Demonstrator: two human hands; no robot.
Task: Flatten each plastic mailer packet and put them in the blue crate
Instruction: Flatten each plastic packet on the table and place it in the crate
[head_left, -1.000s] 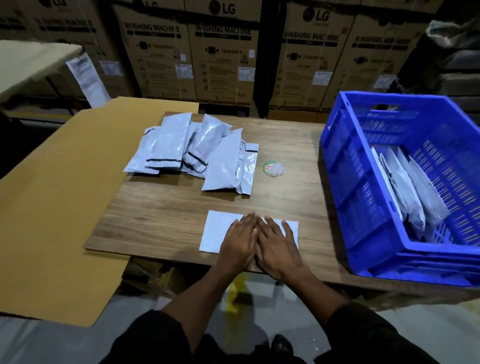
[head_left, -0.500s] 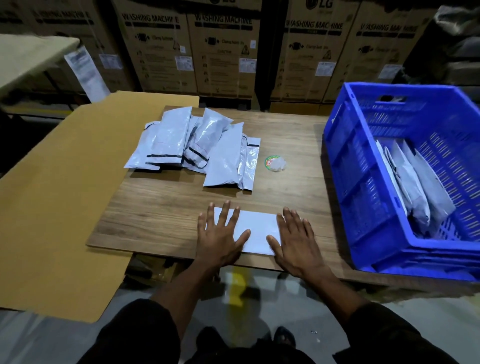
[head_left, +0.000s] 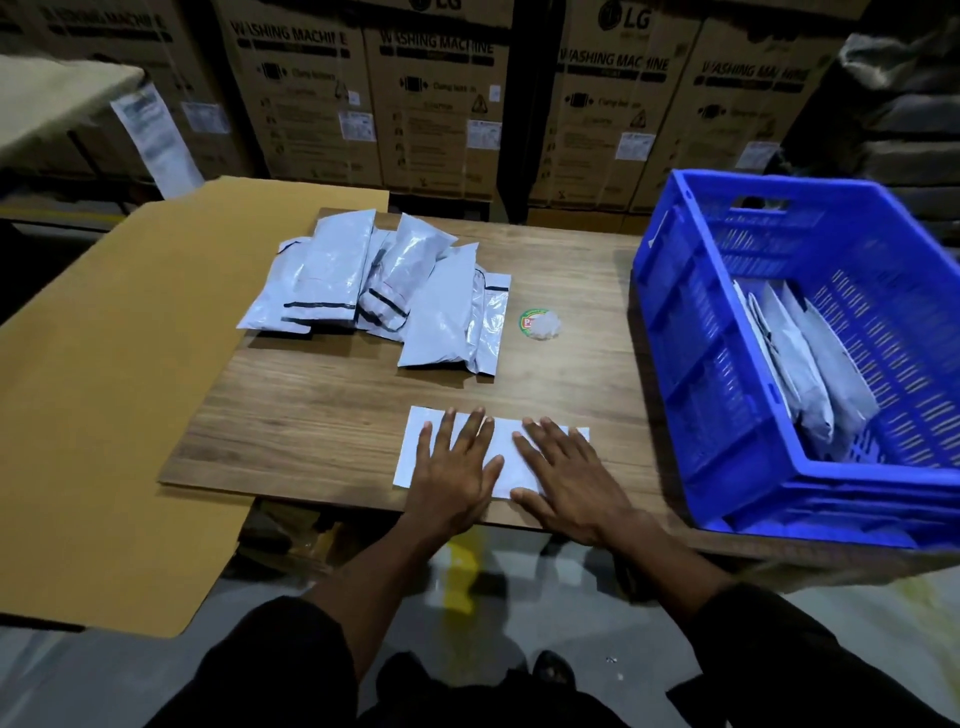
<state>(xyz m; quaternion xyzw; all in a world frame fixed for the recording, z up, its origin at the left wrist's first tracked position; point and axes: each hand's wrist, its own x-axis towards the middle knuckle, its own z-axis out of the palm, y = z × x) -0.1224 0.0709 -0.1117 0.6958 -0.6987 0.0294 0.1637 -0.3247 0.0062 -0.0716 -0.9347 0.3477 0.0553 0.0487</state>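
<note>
Pressing flat on a white mailer (head_left: 501, 451) at the table's (head_left: 332, 405) near edge, the left hand (head_left: 457, 467) and right hand (head_left: 569, 478) lie open, fingers spread, gripping nothing, with a pile of mailers (head_left: 384, 288) beyond and the blue crate (head_left: 727, 395) to the right.

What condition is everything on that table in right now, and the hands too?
Left hand: open, flat on the packet.
Right hand: open, flat on the packet.
Packet under the hands: lying flat near the table edge.
Pile of packets: puffy, overlapping, not yet flattened.
Blue crate: partly filled, packets leaning inside.
Round sticker: stuck flat on the table.
</note>
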